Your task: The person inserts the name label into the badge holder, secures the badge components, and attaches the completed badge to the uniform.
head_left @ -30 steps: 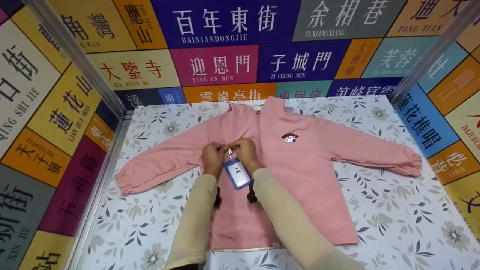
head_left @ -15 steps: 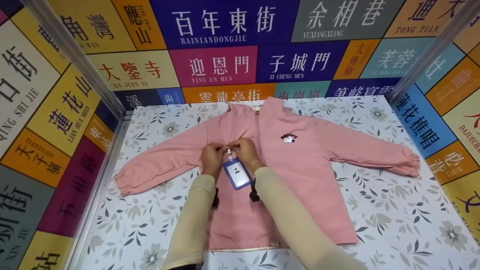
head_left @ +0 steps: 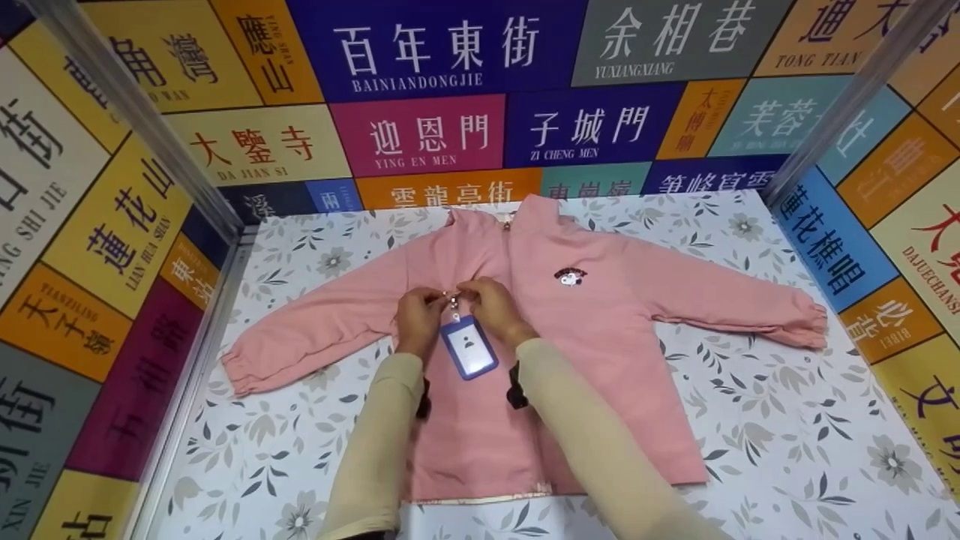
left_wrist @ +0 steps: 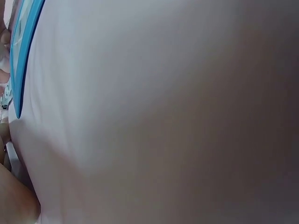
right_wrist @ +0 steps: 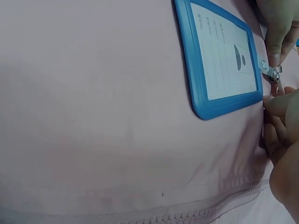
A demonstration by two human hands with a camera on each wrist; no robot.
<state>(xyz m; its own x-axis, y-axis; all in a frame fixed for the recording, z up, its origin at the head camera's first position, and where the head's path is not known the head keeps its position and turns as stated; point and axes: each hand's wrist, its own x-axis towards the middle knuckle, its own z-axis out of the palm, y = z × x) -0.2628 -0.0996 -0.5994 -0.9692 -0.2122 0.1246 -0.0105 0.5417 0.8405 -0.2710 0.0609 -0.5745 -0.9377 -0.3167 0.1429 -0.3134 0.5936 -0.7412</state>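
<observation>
A pink jacket [head_left: 585, 360] lies spread with its sleeves out. On its left front rests a blue-framed ID badge [head_left: 469, 346] with a metal clip [head_left: 454, 303] at its top. The left hand [head_left: 420, 315] has its thumb and fingers pinched at the clip, its thumb against the metal in the right wrist view. Beside it the right hand [head_left: 495, 306] curls its fingers close to the clip, seemingly on raised jacket cloth; the exact contact is hidden. In the left wrist view the badge [left_wrist: 23, 51] shows edge-on.
A white table [head_left: 780, 420] with a leaf pattern bears the jacket. Colourful sign panels [head_left: 420, 135] enclose the back and sides, with metal posts [head_left: 847, 97] at the corners. A zipper [right_wrist: 187, 218] runs along the jacket's front edge.
The hands have drawn slightly apart, showing more of the clip and badge. The head view has shifted a little, moving the scene left.
</observation>
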